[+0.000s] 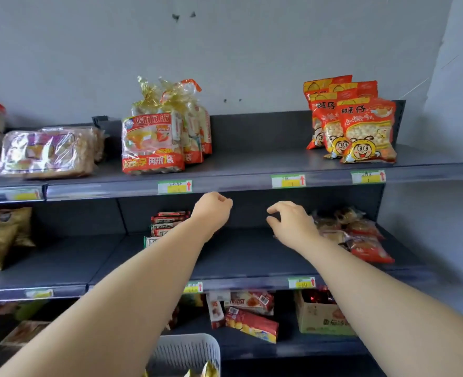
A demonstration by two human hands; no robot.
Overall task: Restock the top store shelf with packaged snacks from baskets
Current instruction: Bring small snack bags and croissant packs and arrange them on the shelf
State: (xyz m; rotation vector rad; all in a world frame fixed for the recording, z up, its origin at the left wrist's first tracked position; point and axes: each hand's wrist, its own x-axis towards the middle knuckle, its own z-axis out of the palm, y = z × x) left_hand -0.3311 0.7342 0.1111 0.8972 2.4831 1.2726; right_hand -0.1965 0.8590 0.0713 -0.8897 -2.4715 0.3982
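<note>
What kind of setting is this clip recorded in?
Most likely a small grocery or convenience store aisle: dark metal shelves carry packaged snacks such as the orange snack bags, and price labels sit along the shelf edges.

The dark grey metal top shelf point(252, 159) carries upright red-orange pie bags with gold ties point(154, 142) at centre and orange bee-printed puff-ball bags point(366, 131) at right. A white slotted plastic basket point(186, 349) sits below, gold wrappers inside.

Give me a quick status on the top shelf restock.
Left hand and right hand empty, raised below top shelf. Middle gap unfilled. White basket below holds packets. Nothing blocking.
</note>
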